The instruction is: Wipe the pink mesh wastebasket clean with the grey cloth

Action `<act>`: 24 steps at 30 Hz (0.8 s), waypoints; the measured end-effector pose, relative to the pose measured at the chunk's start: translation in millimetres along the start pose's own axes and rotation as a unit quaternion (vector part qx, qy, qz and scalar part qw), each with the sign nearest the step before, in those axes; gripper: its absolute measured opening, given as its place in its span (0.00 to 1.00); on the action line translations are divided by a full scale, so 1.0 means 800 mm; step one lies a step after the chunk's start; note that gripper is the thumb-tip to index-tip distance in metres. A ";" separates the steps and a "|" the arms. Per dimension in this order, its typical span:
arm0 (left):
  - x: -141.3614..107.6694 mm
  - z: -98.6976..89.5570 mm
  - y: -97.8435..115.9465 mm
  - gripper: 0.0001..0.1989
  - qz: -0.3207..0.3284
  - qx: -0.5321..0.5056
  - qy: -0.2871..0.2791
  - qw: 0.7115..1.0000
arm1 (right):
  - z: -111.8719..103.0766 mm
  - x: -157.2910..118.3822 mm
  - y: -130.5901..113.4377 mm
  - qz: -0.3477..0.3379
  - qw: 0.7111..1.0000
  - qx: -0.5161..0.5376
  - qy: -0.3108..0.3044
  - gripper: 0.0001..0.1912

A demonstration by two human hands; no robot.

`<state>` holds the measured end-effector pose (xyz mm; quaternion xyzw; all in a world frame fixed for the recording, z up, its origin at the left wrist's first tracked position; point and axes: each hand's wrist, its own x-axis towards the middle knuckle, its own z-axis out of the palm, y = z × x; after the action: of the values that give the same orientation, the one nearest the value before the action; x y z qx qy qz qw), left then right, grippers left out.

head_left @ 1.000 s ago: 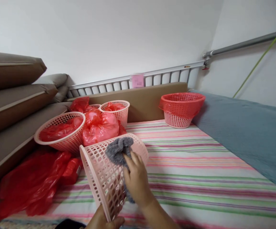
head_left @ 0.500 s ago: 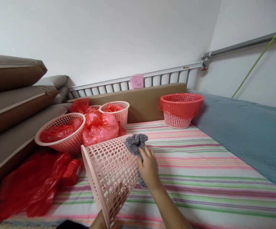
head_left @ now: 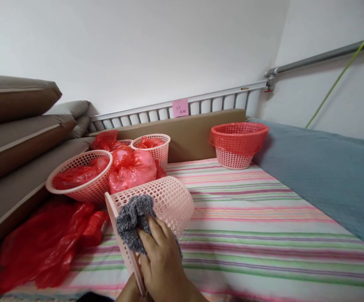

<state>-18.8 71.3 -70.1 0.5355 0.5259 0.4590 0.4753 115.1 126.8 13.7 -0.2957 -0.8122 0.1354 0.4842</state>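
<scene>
A pink perforated plastic basket lies tilted on its side, its wide rim toward the left and its base toward the right. My right hand grips a grey fuzzy cloth and presses it on the basket's outer wall close to the rim. Low in the view, my left hand holds the basket at its rim; most of its fingers are hidden by the basket and my right hand. Left of the basket, a loose red plastic bag lies beside a red roll.
Pink baskets lined with red bags stand at the back left, around a filled red bag. Another basket covered by a red bag stands at the back right. Stacked cushions border the left. A striped sheet covers the surface.
My right hand has moved the cloth left and toward me, from the basket's base end to near its rim. The basket stays in nearly the same place.
</scene>
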 end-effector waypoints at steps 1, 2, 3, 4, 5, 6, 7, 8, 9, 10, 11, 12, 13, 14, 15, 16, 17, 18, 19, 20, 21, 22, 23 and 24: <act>0.001 0.004 0.005 0.22 0.010 -0.002 -0.010 1.000 | -0.001 0.004 0.008 0.008 1.000 -0.004 -0.002 0.23; 0.002 0.007 0.009 0.25 0.017 0.000 -0.029 0.999 | -0.002 0.009 0.019 0.017 1.000 -0.012 -0.001 0.24; 0.002 0.010 0.010 0.27 0.023 0.005 -0.051 0.998 | -0.003 0.014 0.034 0.027 0.999 -0.024 0.005 0.24; 0.002 0.011 0.010 0.29 0.026 0.010 -0.069 0.997 | -0.004 0.019 0.054 0.038 0.998 -0.037 0.017 0.25; 0.002 0.012 0.006 0.30 0.028 0.015 -0.081 0.996 | -0.005 0.023 0.076 0.050 0.997 -0.051 0.035 0.25; 0.001 0.011 0.000 0.30 0.026 0.019 -0.084 0.996 | -0.006 0.026 0.101 0.070 0.994 -0.062 0.060 0.24; 0.000 0.009 -0.008 0.29 0.019 0.023 -0.079 0.996 | -0.008 0.028 0.127 0.087 0.990 -0.070 0.083 0.23; -0.002 0.006 -0.018 0.29 0.010 0.026 -0.068 0.997 | -0.011 0.029 0.151 0.109 0.985 -0.075 0.110 0.22; -0.004 0.004 -0.028 0.29 0.003 0.026 -0.059 0.998 | -0.014 0.029 0.172 0.133 0.980 -0.075 0.129 0.21; -0.005 0.002 -0.037 0.29 -0.003 0.024 -0.059 0.998 | -0.017 0.028 0.190 0.149 0.975 -0.072 0.145 0.20; -0.006 0.000 -0.043 0.29 -0.005 0.016 -0.067 0.998 | -0.019 0.026 0.203 0.162 0.972 -0.068 0.158 0.19; -0.006 0.000 -0.044 0.29 -0.001 0.002 -0.083 0.997 | -0.021 0.024 0.211 0.168 0.970 -0.063 0.166 0.19; -0.006 0.001 -0.041 0.30 0.008 -0.018 -0.100 0.995 | -0.023 0.022 0.215 0.169 0.969 -0.060 0.169 0.19; -0.006 0.003 -0.031 0.30 0.017 -0.041 -0.110 0.993 | -0.023 0.020 0.216 0.169 0.969 -0.058 0.167 0.18; -0.005 0.007 -0.016 0.32 0.025 -0.066 -0.116 0.991 | -0.024 0.018 0.214 0.170 0.970 -0.058 0.165 0.18; -0.004 0.011 0.004 0.33 0.023 -0.089 -0.101 0.991 | -0.023 0.017 0.211 0.171 0.970 -0.059 0.162 0.19; -0.002 0.015 0.026 0.35 0.010 -0.105 -0.071 0.992 | -0.023 0.016 0.208 0.172 0.970 -0.060 0.159 0.19; 0.000 0.020 0.049 0.38 -0.003 -0.119 -0.041 0.992 | -0.023 0.016 0.204 0.173 0.971 -0.061 0.156 0.19; 0.002 0.024 0.071 0.38 -0.028 -0.127 -0.011 0.991 | -0.023 0.017 0.201 0.173 0.971 -0.061 0.153 0.19; 0.004 0.027 0.090 0.38 -0.038 -0.133 0.012 0.990 | -0.022 0.018 0.198 0.171 0.972 -0.062 0.151 0.20; 0.006 0.030 0.104 0.38 -0.037 -0.140 0.026 0.989 | -0.022 0.019 0.195 0.168 0.973 -0.062 0.146 0.20; 0.008 0.033 0.112 0.38 -0.044 -0.141 0.029 0.989 | -0.021 0.020 0.190 0.164 0.974 -0.062 0.143 0.21; 0.009 0.035 0.116 0.38 -0.046 -0.140 0.029 0.989 | -0.020 0.021 0.183 0.158 0.976 -0.062 0.140 0.23; 0.009 0.036 0.116 0.38 -0.048 -0.137 0.026 0.989 | -0.019 0.022 0.174 0.149 0.978 -0.059 0.136 0.24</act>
<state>21.5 78.1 18.1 0.4279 0.4953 0.5167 0.5519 170.2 246.5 -36.8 -0.4571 -0.6921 0.1159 0.5464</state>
